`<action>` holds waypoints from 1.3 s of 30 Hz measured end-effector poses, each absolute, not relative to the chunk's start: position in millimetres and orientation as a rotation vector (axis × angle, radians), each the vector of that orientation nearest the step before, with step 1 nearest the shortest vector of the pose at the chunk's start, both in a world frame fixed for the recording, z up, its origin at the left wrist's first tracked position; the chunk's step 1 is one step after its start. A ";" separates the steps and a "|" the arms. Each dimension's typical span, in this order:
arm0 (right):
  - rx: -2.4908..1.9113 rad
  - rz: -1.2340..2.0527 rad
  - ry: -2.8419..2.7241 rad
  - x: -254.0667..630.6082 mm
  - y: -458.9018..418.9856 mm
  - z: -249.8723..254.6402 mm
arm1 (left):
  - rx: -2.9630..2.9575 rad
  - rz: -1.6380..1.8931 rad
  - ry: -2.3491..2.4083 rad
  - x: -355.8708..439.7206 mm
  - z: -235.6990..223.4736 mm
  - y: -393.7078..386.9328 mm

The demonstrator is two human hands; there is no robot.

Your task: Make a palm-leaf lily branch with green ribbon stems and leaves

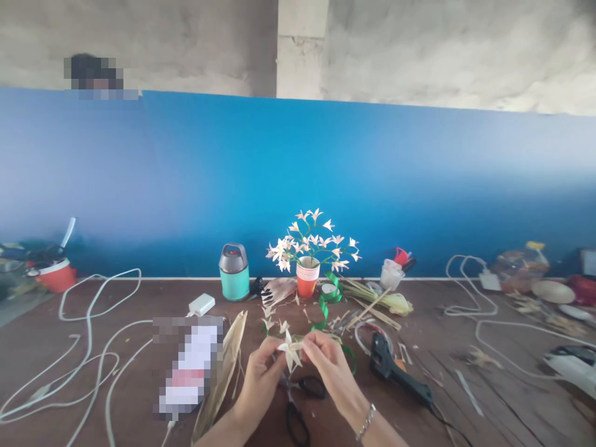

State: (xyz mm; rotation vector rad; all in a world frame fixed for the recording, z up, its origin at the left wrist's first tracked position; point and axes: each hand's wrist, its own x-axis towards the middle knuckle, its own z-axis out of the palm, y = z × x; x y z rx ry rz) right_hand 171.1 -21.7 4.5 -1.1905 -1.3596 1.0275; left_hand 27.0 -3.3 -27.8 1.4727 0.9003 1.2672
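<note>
Just the head view here, so picture a clock laid flat with the white flower [291, 351] at its centre. That flower's held up off the brown table [135, 403], low and near the middle, right between the two hands. Left hand [263, 375] comes in from about 8 and has thumb and fingers pinched on its edge. Right hand [333, 372] is at about 4, pinching the other side, with a silvery bracelet [366, 422] on that wrist.

Straight down at 6 there's a pair of black-handled scissors [290, 397], partly under the hands. Just past 3, a black glue gun [400, 375] lies on its side. Around 12, a paper cup [308, 285] holds a spray of white blooms [315, 239] on green stems, with green ribbon [322, 304] curling beside it toward 1. At 2 you've got a bundle of pale stalks [395, 302], and a white cup [392, 275] with something red sticking out is a bit behind it.

Other side: teal container [235, 282] near 11, white adapter [202, 305] at 10, and a pixelated-out flat thing [190, 366] at 9 with a cable at its near end. A long dried leaf [223, 372] sits between that and the left hand. Blue partition [298, 167] runs along the back.
</note>
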 end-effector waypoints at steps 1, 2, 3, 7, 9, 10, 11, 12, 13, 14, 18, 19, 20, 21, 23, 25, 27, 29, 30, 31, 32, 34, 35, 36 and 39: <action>-1.163 1.091 -1.349 169.4 -21.8 5.4 | 1.481 1.273 0.899 27.0 -27.6 -3.3; -1.135 1.154 -1.332 167.9 -21.8 5.9 | 1.488 1.278 0.897 27.1 -27.6 -3.4; -1.108 1.212 -1.311 166.5 -21.8 6.0 | 1.493 1.283 0.897 27.2 -27.7 -3.5; -1.047 1.313 -1.250 164.8 -21.4 3.3 | 1.554 1.282 0.898 27.4 -29.0 -3.5; -1.055 1.301 -1.239 165.3 -20.7 1.7 | 1.627 1.313 0.897 26.8 -29.9 -2.9; -1.063 1.294 -1.236 165.6 -20.4 1.2 | 1.675 1.338 0.896 26.3 -30.5 -2.4; -1.069 1.291 -1.232 165.7 -20.0 0.8 | 1.727 1.371 0.900 25.7 -31.1 -1.8; -1.069 1.291 -1.230 165.7 -19.7 0.6 | 1.784 1.404 0.906 25.0 -31.7 -1.1; -1.067 1.293 -1.230 165.5 -19.5 0.4 | 1.841 1.437 0.917 24.1 -32.3 -0.5; -1.066 1.292 -1.231 165.3 -19.3 0.4 | 1.899 1.467 0.932 23.2 -32.9 0.1; -1.073 1.299 -1.217 164.9 -19.6 1.1 | 2.077 1.524 0.984 20.3 -33.6 0.5; -1.071 1.304 -1.211 165.1 -19.9 1.5 | 2.103 1.531 0.987 19.9 -33.1 0.0; -1.064 1.314 -1.206 165.5 -20.2 1.9 | 2.121 1.542 0.985 19.6 -32.3 -0.5; -1.054 1.325 -1.203 165.9 -20.5 2.5 | 2.135 1.556 0.981 19.5 -31.3 -1.1; -1.034 1.346 -1.201 166.4 -21.0 3.8 | 2.143 1.589 0.975 19.6 -29.2 -2.3; -1.029 1.358 -1.208 166.2 -21.2 4.8 | 2.128 1.598 0.968 20.4 -27.3 -3.2; -1.040 1.354 -1.222 165.5 -21.4 4.8 | 2.077 1.573 0.957 21.7 -25.8 -4.0; -1.054 1.286 -1.250 165.2 -21.9 3.6 | 1.994 1.534 0.937 23.2 -24.6 -4.8; -1.065 1.211 -1.273 165.5 -22.3 2.7 | 1.942 1.512 0.931 23.9 -24.3 -5.1; -1.079 1.116 -1.303 166.1 -22.8 1.8 | 1.886 1.487 0.931 24.6 -24.4 -5.3; -1.094 1.013 -1.335 167.0 -23.3 0.8 | 1.829 1.461 0.935 25.2 -24.9 -5.4; -1.112 0.865 -1.385 169.1 -24.1 -0.6 | 1.719 1.399 0.952 26.1 -27.1 -5.1; -1.114 0.844 -1.390 170.0 -24.2 -1.0 | 1.669 1.368 0.960 26.4 -28.7 -4.7; -1.113 0.854 -1.381 170.7 -24.2 -0.9 | 1.627 1.339 0.959 26.8 -30.6 -4.2; -1.104 1.008 -1.282 170.7 -23.4 2.4 | 1.525 1.269 0.932 27.7 -36.3 -2.6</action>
